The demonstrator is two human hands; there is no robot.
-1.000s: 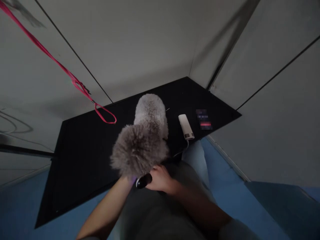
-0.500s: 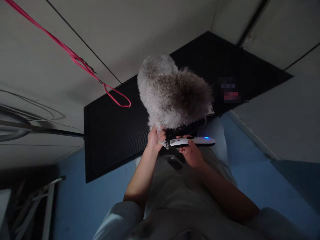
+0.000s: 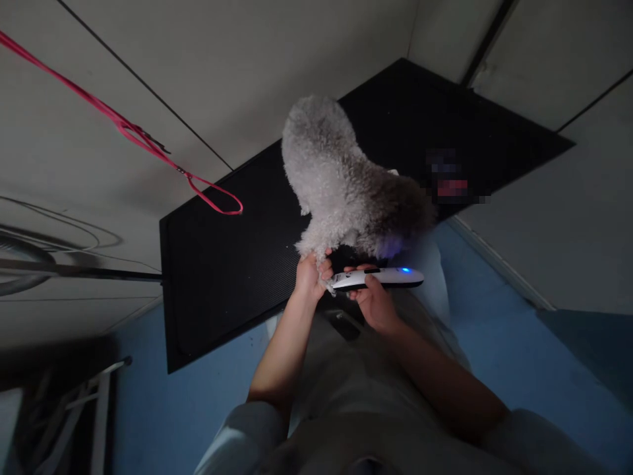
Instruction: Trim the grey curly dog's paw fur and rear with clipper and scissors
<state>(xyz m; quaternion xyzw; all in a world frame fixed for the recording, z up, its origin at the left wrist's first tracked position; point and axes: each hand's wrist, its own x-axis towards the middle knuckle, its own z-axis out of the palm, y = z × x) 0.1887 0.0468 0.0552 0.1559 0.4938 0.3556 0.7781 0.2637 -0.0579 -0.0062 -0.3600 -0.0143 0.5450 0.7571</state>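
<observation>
A fluffy grey-white dog [image 3: 326, 171] with a darker brown head stands on a black grooming table [image 3: 232, 264]. My left hand [image 3: 310, 274] is closed around one of its legs near the table's front edge, and the paw sticks out below my fingers. In my right hand [image 3: 373, 293] lies a white and black hair clipper [image 3: 388, 278], its blue light lit. The clipper's blade end points left and meets the fur at the paw, close to my left fingers. Blue light from the clipper falls on fur by the dog's head.
A pink leash loop [image 3: 217, 198] hangs above the table's left part. A dark metal arm [image 3: 99, 270] reaches the table's left edge. Beyond the table is a pale wall [image 3: 247, 66]; the floor [image 3: 148, 402] is blue. A white frame [image 3: 101, 409] stands at lower left.
The dog's head has swung right and down, toward the clipper, and its body now looks more stretched out. The leash loop appears farther left. Both hands keep their holds.
</observation>
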